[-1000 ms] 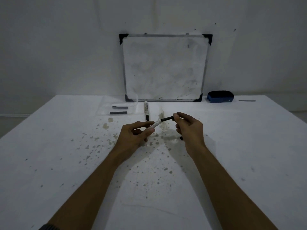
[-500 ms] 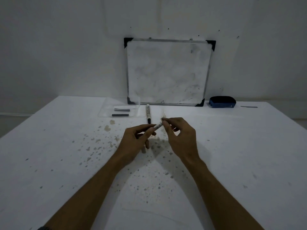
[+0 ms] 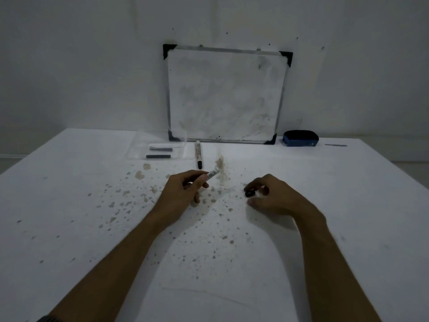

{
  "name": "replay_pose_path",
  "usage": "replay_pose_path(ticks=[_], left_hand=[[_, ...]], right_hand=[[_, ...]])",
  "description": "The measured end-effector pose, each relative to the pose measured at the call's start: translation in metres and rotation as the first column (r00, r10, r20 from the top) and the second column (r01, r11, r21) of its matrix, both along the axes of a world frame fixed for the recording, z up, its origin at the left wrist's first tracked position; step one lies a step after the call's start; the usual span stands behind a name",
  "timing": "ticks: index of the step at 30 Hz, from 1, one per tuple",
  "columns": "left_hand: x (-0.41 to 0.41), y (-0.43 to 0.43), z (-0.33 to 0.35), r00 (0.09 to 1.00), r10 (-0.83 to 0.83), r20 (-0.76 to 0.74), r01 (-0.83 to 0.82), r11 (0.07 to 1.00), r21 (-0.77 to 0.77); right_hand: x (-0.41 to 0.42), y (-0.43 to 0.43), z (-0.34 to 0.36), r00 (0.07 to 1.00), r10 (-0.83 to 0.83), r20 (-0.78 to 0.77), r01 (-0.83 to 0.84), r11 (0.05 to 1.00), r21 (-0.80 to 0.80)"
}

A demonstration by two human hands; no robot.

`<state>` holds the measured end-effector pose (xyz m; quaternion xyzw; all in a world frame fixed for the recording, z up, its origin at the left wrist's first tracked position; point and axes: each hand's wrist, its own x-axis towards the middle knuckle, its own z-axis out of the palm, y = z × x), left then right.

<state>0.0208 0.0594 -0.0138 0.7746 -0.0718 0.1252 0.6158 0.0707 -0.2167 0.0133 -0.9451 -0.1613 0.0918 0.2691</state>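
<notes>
The bench (image 3: 348, 205) is already speckled with stains, and more could land on it. The left hand (image 3: 181, 194) grips a marker pen (image 3: 212, 174) by its lower barrel, the pale end tilted up and away over the blotches. I judge that a squeeze or a shake there would spatter ink on the bench or the fingers. The right hand (image 3: 276, 198) sits low on the bench to the right of the pen and apart from it, fingers curled over a small black cap (image 3: 250, 194). The cap is short and round, so it could roll away if nudged rather than pinched, or seat crooked if pressed on at an angle.

The whiteboard (image 3: 225, 94) leaning on the wall shows only grey smears, with nothing readable. The dark sticks in the clear tray (image 3: 137, 152) are too small to identify. The right hand is blurred: forefinger and thumb lie either side of the cap, but I cannot tell whether they have closed on it. The left palm hides the pen's lower half, and its end is too pale and small to show whether a nib is there.
</notes>
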Motion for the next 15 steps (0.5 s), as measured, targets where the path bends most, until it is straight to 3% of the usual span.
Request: replay_pose_path(ticks=[4,8,10,12,14,15], left_hand=[[0.000,0.000,-0.001,1.000,-0.006,0.008,0.006,1.000,0.013],[0.000,-0.001,0.000,1.000,-0.006,0.012,0.006,1.000,0.014],[0.000,-0.001,0.001,1.000,-0.001,0.016,0.000,1.000,0.009],[-0.001,0.000,0.001,1.000,-0.002,0.017,0.002,1.000,-0.002],[-0.002,0.000,0.000,1.000,-0.012,0.007,0.012,1.000,-0.016],[-0.001,0.000,0.000,1.000,-0.018,0.000,0.018,1.000,-0.020]], right_hand=[[0.002,0.005,-0.006,0.990,-0.040,0.134,0.032,0.997,0.067],[-0.008,0.026,-0.001,0.987,-0.100,0.129,0.040,0.915,0.402],[-0.013,0.039,0.001,0.996,-0.094,0.004,0.072,0.785,0.615],[-0.019,0.052,0.003,0.978,-0.013,-0.209,0.182,0.552,0.814],[-0.020,0.060,0.003,0.940,0.086,-0.331,0.280,0.358,0.891],[-0.020,0.061,0.002,0.929,0.120,-0.351,0.300,0.316,0.900]])
